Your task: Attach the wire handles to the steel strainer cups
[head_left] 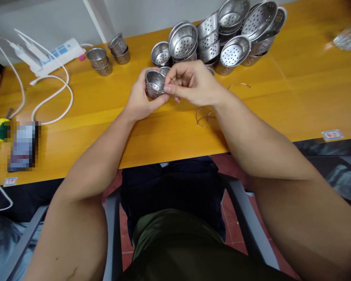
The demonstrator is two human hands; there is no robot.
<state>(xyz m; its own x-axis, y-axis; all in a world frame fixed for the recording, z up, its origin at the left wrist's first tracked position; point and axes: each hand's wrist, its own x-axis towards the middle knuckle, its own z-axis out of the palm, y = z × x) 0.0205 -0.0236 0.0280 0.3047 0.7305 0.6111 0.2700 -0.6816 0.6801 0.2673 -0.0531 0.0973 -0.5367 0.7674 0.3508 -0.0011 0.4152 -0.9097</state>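
Note:
My left hand [142, 97] is wrapped round a small perforated metal cup [155, 82], which tilts so that its holed bottom shows. The fingers of my right hand [190, 82] are pinched together at the cup's right rim; what they hold, if anything, is too small to make out. Thin bent wire pieces [203, 121] lie on the table below my right wrist. Just behind my hands stand more perforated metal cups [183, 42], many of them stacked inside one another.
Two small stacks of cups [98, 60] stand at the back left. Beyond them are a white power strip [61, 58] and looping white cables. A phone [23, 146] and a yellow-green handled tool [1, 130] lie at the left. Crumpled clear plastic [349, 37] sits far right on the wooden table [310, 97].

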